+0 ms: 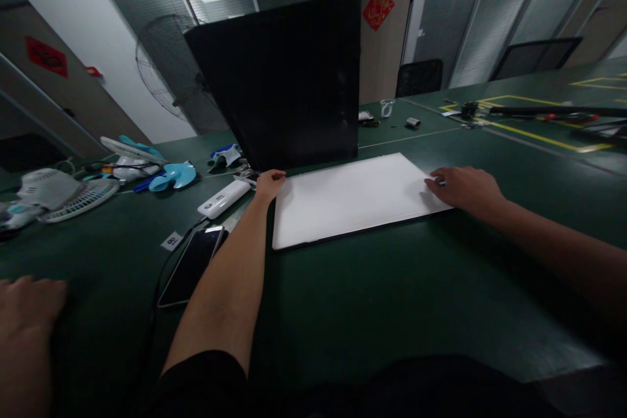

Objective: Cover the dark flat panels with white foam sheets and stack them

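Note:
A flat white rectangular panel (353, 199) with a dark lower edge lies on the green table in front of me. My left hand (269, 185) is at its upper left corner, with fingers closed at the edge. At the right edge is my right hand (465, 189), with thumb and fingers bent together against the panel's side. Part of each grip is hidden behind the knuckles. Directly behind the white panel, a large thin black panel (289, 85) stands upright, leaning slightly; what supports it cannot be seen.
Left of my arm are a smartphone (193, 264), a white power bank (224, 200) with a cable and a small label (171, 241). Fan parts (73, 192) and a blue fan blade (174, 176) lie farther left. Another person's hand (32, 304) rests at the lower left.

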The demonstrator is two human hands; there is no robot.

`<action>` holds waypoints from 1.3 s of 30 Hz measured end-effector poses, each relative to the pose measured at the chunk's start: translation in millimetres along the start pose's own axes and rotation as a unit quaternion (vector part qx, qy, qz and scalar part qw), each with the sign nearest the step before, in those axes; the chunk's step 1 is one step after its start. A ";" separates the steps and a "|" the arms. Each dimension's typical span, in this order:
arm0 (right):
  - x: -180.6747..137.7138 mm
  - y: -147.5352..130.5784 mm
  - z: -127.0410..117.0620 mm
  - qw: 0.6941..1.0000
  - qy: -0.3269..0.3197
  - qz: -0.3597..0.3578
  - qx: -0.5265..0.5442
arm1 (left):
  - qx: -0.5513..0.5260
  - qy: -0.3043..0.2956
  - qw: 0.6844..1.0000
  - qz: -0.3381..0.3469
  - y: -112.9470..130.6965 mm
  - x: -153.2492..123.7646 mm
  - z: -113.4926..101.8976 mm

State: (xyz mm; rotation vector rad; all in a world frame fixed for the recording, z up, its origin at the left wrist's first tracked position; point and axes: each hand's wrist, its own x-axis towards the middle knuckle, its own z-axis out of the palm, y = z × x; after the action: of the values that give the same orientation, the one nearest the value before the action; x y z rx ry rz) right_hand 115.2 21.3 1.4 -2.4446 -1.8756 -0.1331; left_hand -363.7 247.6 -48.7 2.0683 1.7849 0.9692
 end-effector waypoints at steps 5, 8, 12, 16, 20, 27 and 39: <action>-1.5 -2.0 -3.0 1.000 -0.007 0.001 0.006 | 0.008 -0.001 1.000 0.004 0.5 -0.2 -0.7; -1.5 -2.5 -2.7 1.000 -0.005 0.000 0.008 | 0.013 0.000 1.000 0.006 1.4 -0.8 -1.2; -0.3 -1.4 -1.2 1.000 0.001 -0.006 0.012 | 0.024 0.006 1.000 0.008 2.6 -1.9 -2.1; 0.7 0.4 0.5 1.000 0.009 -0.015 0.021 | 0.037 0.011 0.999 0.014 2.5 -2.3 -2.4; 1.9 1.8 2.6 1.000 0.015 -0.016 0.019 | 0.049 0.013 0.999 0.019 1.7 -1.7 -1.7; 5.2 3.9 6.5 1.000 0.021 -0.015 0.002 | 0.069 0.021 0.997 0.025 1.5 -1.5 -1.5; 12.1 9.5 11.8 0.995 0.006 0.012 0.103 | 0.092 0.010 0.994 0.058 0.5 -3.1 1.4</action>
State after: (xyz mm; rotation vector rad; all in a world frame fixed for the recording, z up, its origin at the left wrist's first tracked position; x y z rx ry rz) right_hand 127.9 31.6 -9.0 -2.3238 -1.7567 0.0454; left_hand -362.5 244.9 -50.4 2.3042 1.8451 0.8858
